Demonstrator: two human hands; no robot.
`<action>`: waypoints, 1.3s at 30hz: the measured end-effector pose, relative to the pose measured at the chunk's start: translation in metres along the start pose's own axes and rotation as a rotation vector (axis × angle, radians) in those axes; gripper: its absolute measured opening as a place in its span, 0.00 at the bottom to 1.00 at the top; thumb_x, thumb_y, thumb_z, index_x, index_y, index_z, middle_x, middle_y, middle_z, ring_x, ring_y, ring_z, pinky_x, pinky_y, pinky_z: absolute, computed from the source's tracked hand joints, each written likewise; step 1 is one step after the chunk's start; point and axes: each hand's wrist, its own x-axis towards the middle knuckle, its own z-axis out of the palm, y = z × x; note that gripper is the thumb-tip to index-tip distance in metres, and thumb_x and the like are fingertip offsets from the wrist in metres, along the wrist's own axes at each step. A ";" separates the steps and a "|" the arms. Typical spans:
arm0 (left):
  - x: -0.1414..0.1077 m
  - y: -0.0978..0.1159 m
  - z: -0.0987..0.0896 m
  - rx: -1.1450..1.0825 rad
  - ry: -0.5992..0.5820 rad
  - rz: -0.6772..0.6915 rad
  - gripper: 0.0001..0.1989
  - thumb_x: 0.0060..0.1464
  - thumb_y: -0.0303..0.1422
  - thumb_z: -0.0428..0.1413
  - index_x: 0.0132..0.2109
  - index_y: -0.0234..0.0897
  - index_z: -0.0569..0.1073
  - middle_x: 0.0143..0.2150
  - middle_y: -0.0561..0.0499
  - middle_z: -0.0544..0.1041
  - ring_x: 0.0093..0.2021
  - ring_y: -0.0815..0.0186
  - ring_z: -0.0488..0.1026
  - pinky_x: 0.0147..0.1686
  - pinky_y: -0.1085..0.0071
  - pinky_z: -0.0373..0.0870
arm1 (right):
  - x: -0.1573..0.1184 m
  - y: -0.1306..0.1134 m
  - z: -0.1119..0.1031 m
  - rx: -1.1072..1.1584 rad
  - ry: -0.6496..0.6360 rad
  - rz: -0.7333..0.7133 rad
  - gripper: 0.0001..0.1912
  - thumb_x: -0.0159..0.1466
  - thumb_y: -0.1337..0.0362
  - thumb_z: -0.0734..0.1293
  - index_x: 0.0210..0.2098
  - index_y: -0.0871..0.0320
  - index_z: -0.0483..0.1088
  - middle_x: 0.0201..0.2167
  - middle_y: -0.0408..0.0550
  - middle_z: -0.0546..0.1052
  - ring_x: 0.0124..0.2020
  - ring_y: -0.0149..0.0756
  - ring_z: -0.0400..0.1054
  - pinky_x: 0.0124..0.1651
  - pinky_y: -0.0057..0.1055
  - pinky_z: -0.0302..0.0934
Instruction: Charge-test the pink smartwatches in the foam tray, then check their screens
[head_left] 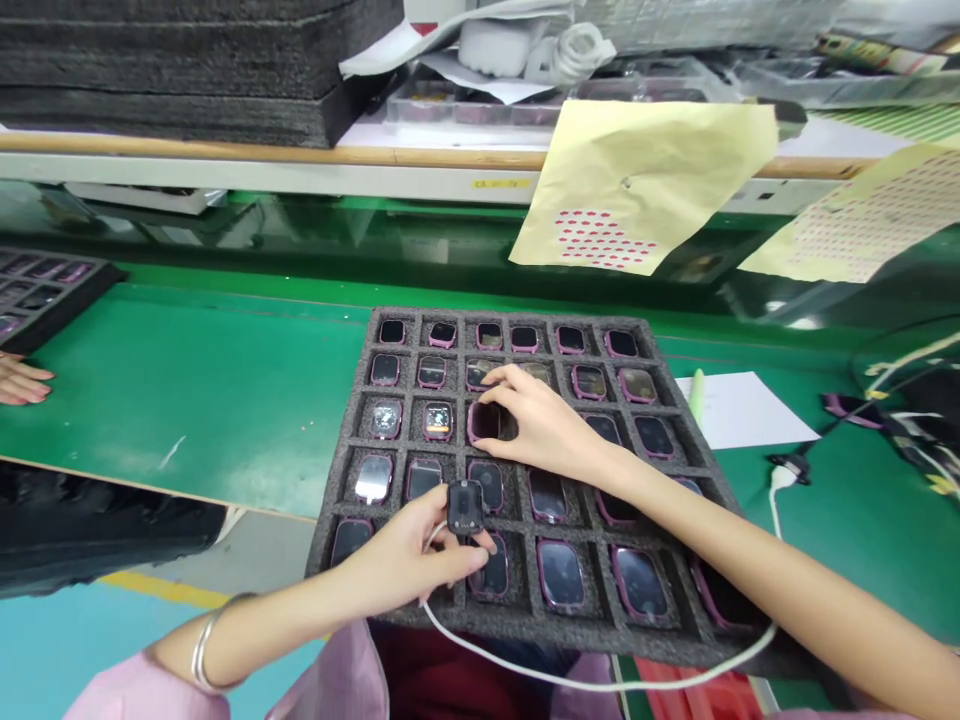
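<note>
Head view: your left hand (409, 560) pinches a small black square piece (465, 507) between thumb and fingers, its row of tiny metal contacts facing up. A white cable (600, 686) loops from that hand beneath your right forearm, then up to a white plug (784, 476) on the right.

Your right hand (536, 425) has thumb and forefinger closed about the edges of a dark-screened watch (484, 422), which sits in its compartment, third row from the back, third from the left.

Around it, the grey foam tray (341, 470) holds more purple-rimmed watches (two just left of your right hand have lit faces). A white sheet (757, 410) lies beside the tray's right edge, on the green table (232, 380).

Farther left, another person's hand (22, 380) rests near a second foam tray (94, 285). Beyond, yellow paper (652, 180) with red marks hangs from the shelf (270, 178).
</note>
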 end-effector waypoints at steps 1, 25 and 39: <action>0.003 0.003 -0.002 -0.008 0.008 -0.008 0.19 0.52 0.35 0.60 0.49 0.33 0.66 0.44 0.45 0.73 0.27 0.73 0.63 0.18 0.79 0.60 | -0.005 -0.003 -0.006 0.097 0.028 -0.013 0.16 0.55 0.64 0.74 0.41 0.59 0.69 0.49 0.55 0.67 0.51 0.49 0.65 0.53 0.46 0.62; 0.035 0.000 0.009 -0.032 0.097 0.066 0.23 0.55 0.45 0.58 0.47 0.29 0.66 0.23 0.53 0.72 0.19 0.69 0.72 0.18 0.76 0.70 | -0.052 -0.023 0.024 0.198 0.073 -0.204 0.19 0.62 0.64 0.69 0.50 0.61 0.63 0.42 0.55 0.75 0.43 0.46 0.70 0.45 0.43 0.62; 0.033 -0.006 0.005 0.060 0.067 0.073 0.18 0.58 0.43 0.54 0.45 0.31 0.65 0.17 0.59 0.68 0.11 0.76 0.61 0.11 0.82 0.57 | -0.055 -0.023 0.030 0.279 0.090 -0.171 0.20 0.61 0.64 0.70 0.50 0.59 0.62 0.41 0.52 0.75 0.43 0.43 0.70 0.45 0.41 0.62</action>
